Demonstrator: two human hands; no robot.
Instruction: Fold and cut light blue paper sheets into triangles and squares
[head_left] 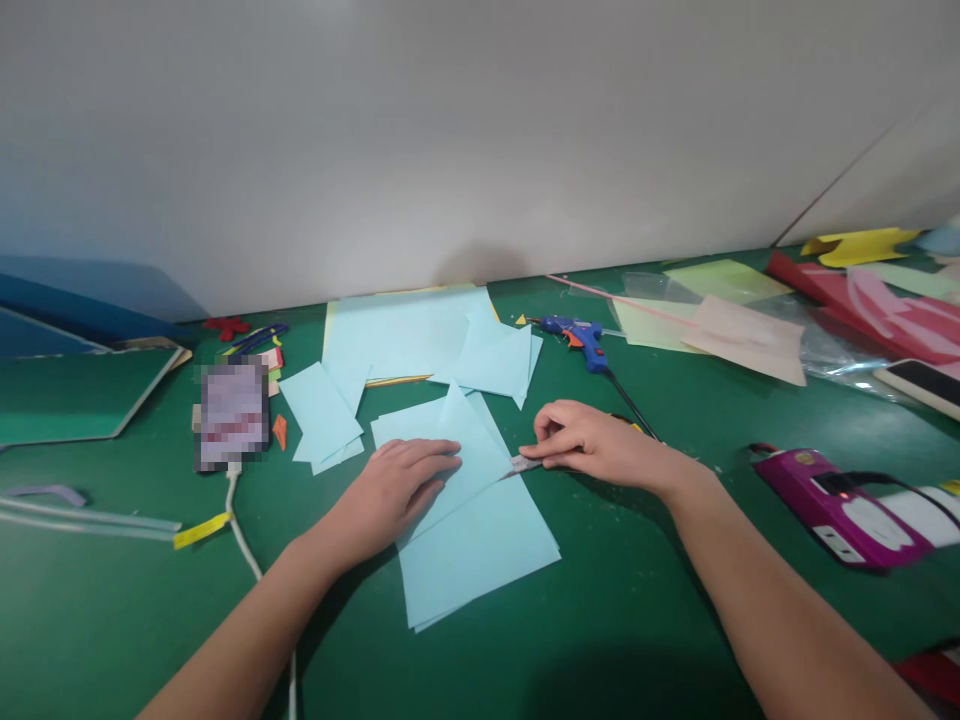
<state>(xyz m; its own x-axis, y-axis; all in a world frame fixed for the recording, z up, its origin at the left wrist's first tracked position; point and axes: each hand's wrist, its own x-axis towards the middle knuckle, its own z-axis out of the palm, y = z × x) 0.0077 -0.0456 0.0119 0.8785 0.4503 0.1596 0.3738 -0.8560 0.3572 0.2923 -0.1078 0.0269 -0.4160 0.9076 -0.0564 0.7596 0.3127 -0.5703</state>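
Observation:
On the green tabletop lies a small stack of light blue paper point(484, 560), with a folded sheet point(480, 450) across its upper part. My left hand point(397, 490) rests on this folded sheet, its fingers stretched out and pressing the paper flat. At the right end of the sheet, my right hand point(581, 445) is closed round a utility knife point(525, 463). The metal blade touches the paper at the crease, and its tip seems to be between the layers. Most of the knife's handle is hidden by the hand.
More blue paper pieces point(322, 415) lie left, with large sheets point(397, 335) behind. A blue glue gun point(581, 338) sits back right, its cord running toward my right hand. A phone point(231, 412) with a white cable is left. A purple power strip point(847, 505) lies right.

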